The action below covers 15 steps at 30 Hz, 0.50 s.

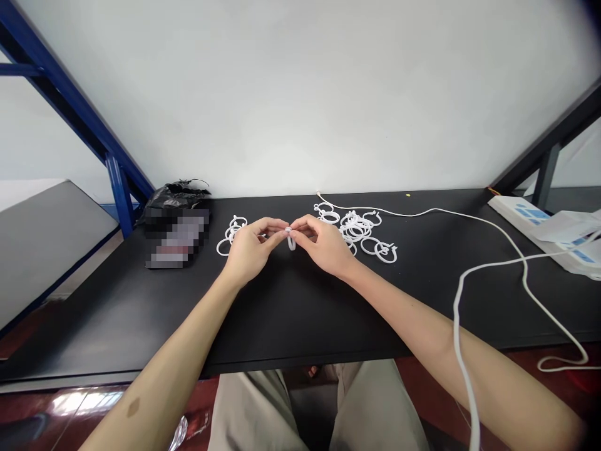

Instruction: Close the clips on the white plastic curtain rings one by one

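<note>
Khaki trousers (375,407) sit below a black table (282,319); the left hand (251,247) and right hand (322,244) pinch, fingertips pressed together, a white plastic ring (292,239) above the tabletop; it looks light and stiff, easiest held by its rim; more rings (357,228) lie to either side.

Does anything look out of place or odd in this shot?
Two things stand out: a pixelated patch hides whatever lies beside the crumpled black plastic bag, and a white cable droops across the right forearm instead of lying on the desk.
</note>
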Each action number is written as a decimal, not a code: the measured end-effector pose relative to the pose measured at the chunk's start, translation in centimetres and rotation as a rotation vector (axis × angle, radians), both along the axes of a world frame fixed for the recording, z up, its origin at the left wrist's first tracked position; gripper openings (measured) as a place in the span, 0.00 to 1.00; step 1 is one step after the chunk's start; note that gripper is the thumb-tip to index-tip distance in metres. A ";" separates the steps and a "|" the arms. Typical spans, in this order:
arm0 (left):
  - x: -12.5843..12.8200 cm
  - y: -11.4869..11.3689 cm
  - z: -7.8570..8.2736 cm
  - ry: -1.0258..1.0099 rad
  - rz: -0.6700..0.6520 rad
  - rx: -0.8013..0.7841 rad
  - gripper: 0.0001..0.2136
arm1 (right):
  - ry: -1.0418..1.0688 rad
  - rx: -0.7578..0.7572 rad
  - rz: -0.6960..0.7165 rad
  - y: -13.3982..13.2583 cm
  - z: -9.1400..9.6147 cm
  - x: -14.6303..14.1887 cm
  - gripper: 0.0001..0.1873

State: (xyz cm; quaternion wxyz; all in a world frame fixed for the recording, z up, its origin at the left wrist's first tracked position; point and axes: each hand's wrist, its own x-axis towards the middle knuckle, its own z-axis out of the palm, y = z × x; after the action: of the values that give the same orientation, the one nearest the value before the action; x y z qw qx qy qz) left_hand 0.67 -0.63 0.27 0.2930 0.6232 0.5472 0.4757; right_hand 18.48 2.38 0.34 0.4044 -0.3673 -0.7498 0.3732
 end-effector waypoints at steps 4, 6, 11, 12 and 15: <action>-0.1 0.2 -0.1 -0.104 0.014 -0.046 0.14 | 0.003 -0.018 -0.013 -0.2 0.1 0.0 0.10; -0.1 0.3 -0.2 -0.137 0.009 -0.065 0.15 | 0.008 -0.029 -0.011 -0.2 0.1 0.0 0.10; 0.0 0.3 -0.3 -0.132 -0.002 -0.080 0.16 | 0.007 -0.032 0.001 -0.1 0.1 0.0 0.10; 0.0 0.3 -0.3 -0.128 -0.001 -0.082 0.16 | 0.011 -0.029 0.000 -0.1 0.1 0.0 0.10; 0.1 0.2 -0.2 -0.104 0.009 -0.085 0.15 | 0.013 -0.007 -0.004 -0.1 0.1 0.0 0.09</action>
State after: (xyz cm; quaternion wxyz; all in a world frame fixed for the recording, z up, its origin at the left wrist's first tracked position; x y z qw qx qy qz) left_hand 0.73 -0.44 0.03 0.3450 0.5821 0.5539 0.4851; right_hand 18.53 2.31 0.47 0.4087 -0.3677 -0.7452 0.3774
